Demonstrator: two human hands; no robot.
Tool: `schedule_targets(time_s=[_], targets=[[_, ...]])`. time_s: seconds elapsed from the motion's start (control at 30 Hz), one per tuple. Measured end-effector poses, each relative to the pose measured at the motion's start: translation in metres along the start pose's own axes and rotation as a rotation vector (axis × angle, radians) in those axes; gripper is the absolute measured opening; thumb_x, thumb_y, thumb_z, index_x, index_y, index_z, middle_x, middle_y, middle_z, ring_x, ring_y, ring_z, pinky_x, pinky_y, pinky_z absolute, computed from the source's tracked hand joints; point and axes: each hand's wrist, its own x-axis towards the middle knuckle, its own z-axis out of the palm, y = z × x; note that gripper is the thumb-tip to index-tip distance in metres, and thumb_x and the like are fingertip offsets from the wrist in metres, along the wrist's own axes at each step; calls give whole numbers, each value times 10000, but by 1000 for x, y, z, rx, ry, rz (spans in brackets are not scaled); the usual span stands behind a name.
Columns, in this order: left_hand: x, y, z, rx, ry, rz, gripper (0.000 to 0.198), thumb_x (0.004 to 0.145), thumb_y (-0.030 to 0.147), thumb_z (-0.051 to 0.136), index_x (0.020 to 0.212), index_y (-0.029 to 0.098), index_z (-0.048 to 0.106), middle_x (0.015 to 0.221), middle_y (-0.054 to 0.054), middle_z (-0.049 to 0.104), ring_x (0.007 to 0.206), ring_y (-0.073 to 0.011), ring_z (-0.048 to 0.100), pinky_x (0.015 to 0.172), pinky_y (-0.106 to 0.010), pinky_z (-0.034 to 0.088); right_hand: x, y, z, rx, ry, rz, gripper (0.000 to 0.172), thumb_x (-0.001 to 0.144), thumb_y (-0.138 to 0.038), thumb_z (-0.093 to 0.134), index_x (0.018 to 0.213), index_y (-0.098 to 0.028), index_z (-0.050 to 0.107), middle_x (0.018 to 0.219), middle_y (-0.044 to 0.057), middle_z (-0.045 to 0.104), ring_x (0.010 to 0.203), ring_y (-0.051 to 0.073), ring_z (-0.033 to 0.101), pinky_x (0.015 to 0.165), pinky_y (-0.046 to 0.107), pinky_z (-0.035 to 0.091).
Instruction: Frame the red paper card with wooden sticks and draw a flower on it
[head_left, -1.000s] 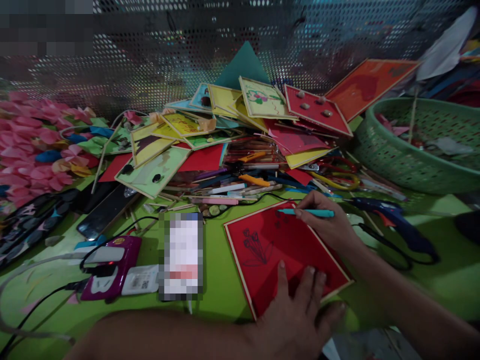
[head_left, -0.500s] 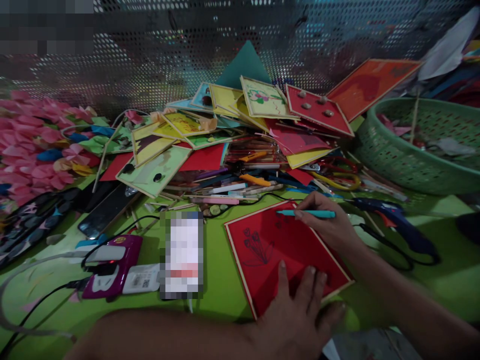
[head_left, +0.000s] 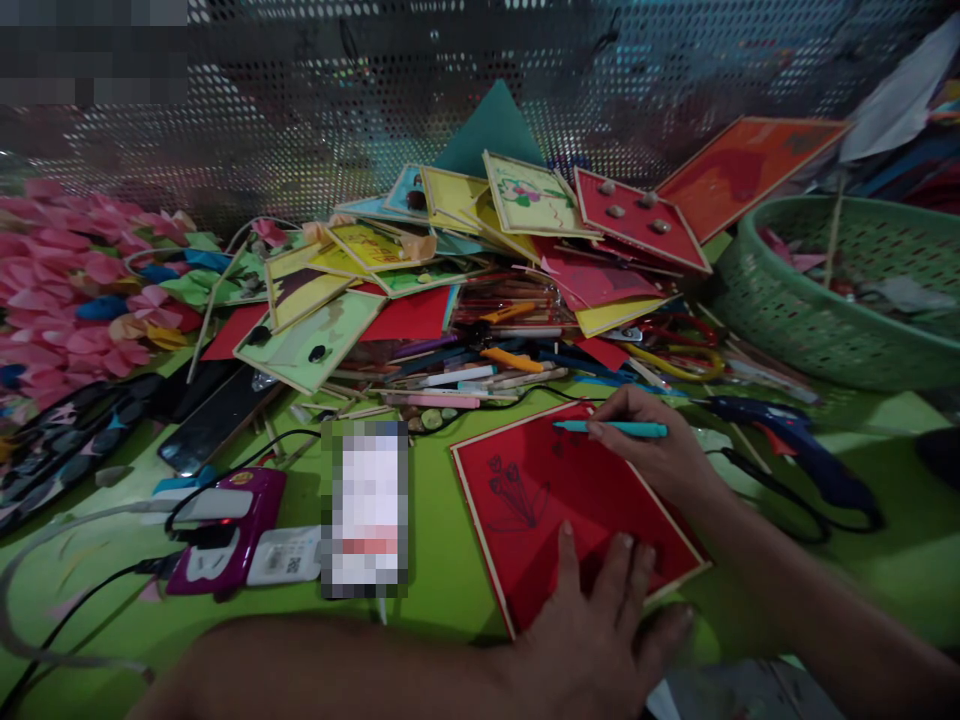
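A red card (head_left: 480, 520) with a thin pale wooden border lies on the green table, slanted in front of me. Dark outlined tulips (head_left: 516, 492) are drawn on its left half, with small dark marks near the top edge. My left hand (head_left: 592, 625) rests flat on the card's lower part, fingers spread. A turquoise felt-tip pen (head_left: 628, 429) is pinched in my right hand (head_left: 660, 440) above the card's upper right, its tip pointing left at or just over the red surface; whether it touches I cannot tell.
A glue gun (head_left: 802, 435) lies at right, below a green basket (head_left: 817, 300). Framed cards (head_left: 540, 200) are piled over pens and sticks at the back. Left stand a phone with a blurred screen (head_left: 367, 510), a purple power strip (head_left: 225, 540) with cables, and pink paper flowers (head_left: 75, 290).
The turquoise pen is tilted very slightly differently in my right hand, its tip staying near the same marks. My left hand and the card keep their places.
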Motion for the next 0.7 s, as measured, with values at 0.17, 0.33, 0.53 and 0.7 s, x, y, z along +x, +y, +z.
schedule_targets(time_s=[0.17,0.33,0.53,0.7], targets=[[0,1,1,5,-36,12,471,1001,302,350,1431,351,536,1514,-98,533,1386,-353,470,986,-652,354,-1,2,-1,4,-18,7,226,807,-413,748,786,-237,608,697,-1,642,607,155,544,560,283,430],[-1,2,3,6,-6,-3,458,995,304,369,1404,365,565,1505,-95,544,1386,-352,474,1006,-655,334,0,1,-1,7,-28,6,261,779,-439,768,768,-232,609,688,5,646,606,160,552,558,286,437],[0,0,0,11,-8,-8,455,999,312,367,1408,369,561,1509,-84,541,1391,-344,467,1009,-640,348,0,0,-1,-2,-31,1,231,773,-409,764,749,-236,612,685,10,659,606,163,560,566,290,437],[-1,1,1,9,-46,15,473,999,322,359,1440,348,528,1525,-102,520,1397,-361,453,1001,-655,349,0,0,-3,4,-21,7,219,774,-394,760,747,-237,609,685,8,656,604,163,546,560,293,423]])
